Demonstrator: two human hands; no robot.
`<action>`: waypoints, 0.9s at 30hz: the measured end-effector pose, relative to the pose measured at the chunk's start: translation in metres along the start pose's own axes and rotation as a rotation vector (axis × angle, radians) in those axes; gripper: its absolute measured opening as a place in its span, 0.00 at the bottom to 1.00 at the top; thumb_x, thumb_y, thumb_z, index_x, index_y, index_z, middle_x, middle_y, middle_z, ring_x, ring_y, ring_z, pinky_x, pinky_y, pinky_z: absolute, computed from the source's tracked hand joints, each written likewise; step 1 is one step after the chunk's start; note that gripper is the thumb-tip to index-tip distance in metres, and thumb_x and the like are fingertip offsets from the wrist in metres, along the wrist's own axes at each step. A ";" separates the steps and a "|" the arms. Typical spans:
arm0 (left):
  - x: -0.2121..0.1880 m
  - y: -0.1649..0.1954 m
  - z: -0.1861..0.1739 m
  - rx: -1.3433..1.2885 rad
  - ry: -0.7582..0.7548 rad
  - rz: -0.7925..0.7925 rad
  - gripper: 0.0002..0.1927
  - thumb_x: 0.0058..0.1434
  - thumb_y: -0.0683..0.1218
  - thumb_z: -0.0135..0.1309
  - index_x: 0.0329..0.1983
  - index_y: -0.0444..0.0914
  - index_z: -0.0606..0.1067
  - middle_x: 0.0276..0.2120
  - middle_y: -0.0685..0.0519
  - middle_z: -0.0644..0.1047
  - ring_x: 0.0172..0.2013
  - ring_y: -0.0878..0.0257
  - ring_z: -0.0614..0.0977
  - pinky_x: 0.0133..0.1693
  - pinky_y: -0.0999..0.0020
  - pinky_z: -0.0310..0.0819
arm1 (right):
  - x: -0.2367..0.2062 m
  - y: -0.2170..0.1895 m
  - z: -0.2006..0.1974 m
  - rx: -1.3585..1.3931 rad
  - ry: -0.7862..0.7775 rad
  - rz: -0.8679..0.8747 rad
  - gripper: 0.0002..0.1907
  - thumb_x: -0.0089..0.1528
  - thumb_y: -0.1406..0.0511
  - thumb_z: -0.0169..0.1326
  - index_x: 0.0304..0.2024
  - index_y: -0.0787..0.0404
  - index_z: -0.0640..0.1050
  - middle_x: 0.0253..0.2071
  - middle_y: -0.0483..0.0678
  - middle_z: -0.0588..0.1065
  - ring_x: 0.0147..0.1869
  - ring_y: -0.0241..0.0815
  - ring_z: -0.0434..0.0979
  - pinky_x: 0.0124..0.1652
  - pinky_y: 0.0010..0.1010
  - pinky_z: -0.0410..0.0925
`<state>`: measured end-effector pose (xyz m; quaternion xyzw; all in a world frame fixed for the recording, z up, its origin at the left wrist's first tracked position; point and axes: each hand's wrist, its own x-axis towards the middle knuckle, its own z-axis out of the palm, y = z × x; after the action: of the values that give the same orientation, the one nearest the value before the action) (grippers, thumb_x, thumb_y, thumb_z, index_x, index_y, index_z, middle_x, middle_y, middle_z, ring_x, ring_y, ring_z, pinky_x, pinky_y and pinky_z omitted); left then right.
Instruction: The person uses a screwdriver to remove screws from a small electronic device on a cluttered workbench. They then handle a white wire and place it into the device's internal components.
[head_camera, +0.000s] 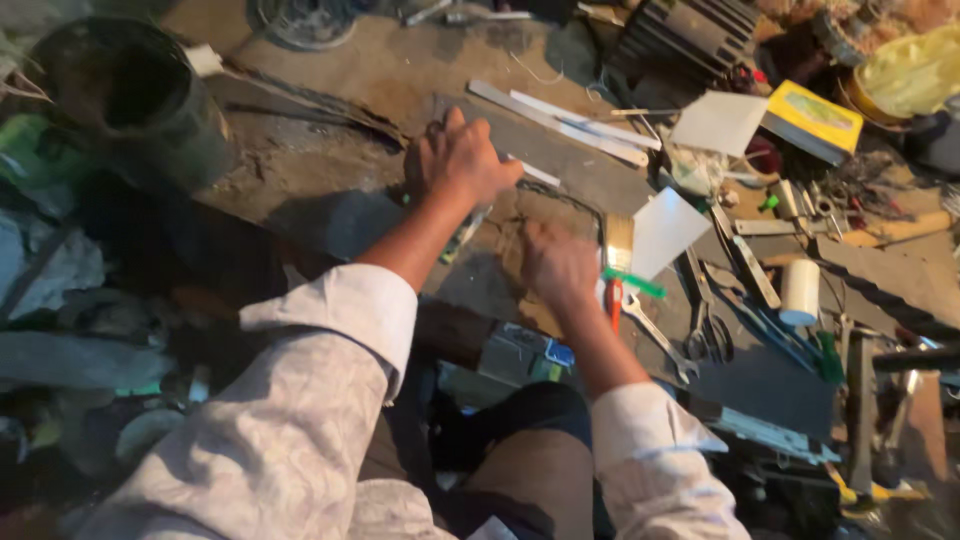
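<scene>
The left hand (462, 160) lies spread, palm down, on a grey sheet (560, 160) on the cluttered tabletop (330, 180), apparently pinning it flat. The right hand (558, 265), closed, presses nearby; what it grips cannot be told.

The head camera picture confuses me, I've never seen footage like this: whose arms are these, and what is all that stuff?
The camera sits on a person's head and looks down, so the arms are their own. The left hand presses flat on a grey sheet on a cluttered workbench. The right hand rests closed on the surface; whether it holds anything is unclear. Nearby lie white strips, a spanner, scissors, a roll of white tape and a dark cylinder.
</scene>
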<state>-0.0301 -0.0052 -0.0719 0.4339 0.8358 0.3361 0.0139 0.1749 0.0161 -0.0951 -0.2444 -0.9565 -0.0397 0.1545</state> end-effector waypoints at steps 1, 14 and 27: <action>-0.001 0.001 -0.002 0.003 0.000 -0.004 0.32 0.44 0.64 0.64 0.45 0.39 0.79 0.54 0.37 0.72 0.55 0.37 0.72 0.54 0.43 0.65 | 0.001 -0.002 0.000 0.028 0.003 -0.060 0.11 0.59 0.63 0.54 0.43 0.57 0.79 0.32 0.56 0.78 0.32 0.57 0.80 0.29 0.49 0.70; -0.005 0.004 -0.015 0.022 -0.010 -0.009 0.30 0.47 0.64 0.63 0.45 0.40 0.80 0.53 0.41 0.74 0.54 0.39 0.75 0.53 0.43 0.68 | -0.003 -0.009 0.006 -0.063 -0.074 0.086 0.12 0.61 0.53 0.56 0.38 0.51 0.77 0.28 0.52 0.79 0.30 0.55 0.81 0.30 0.47 0.71; -0.008 0.000 -0.008 -0.001 0.061 0.026 0.31 0.41 0.64 0.65 0.40 0.38 0.80 0.49 0.39 0.74 0.49 0.36 0.75 0.49 0.41 0.68 | 0.008 -0.016 -0.003 -0.109 -0.283 0.047 0.32 0.60 0.51 0.54 0.68 0.32 0.67 0.38 0.53 0.80 0.32 0.56 0.80 0.30 0.47 0.71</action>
<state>-0.0281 -0.0157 -0.0679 0.4344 0.8299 0.3497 -0.0159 0.1616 0.0049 -0.0898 -0.2781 -0.9591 -0.0533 0.0055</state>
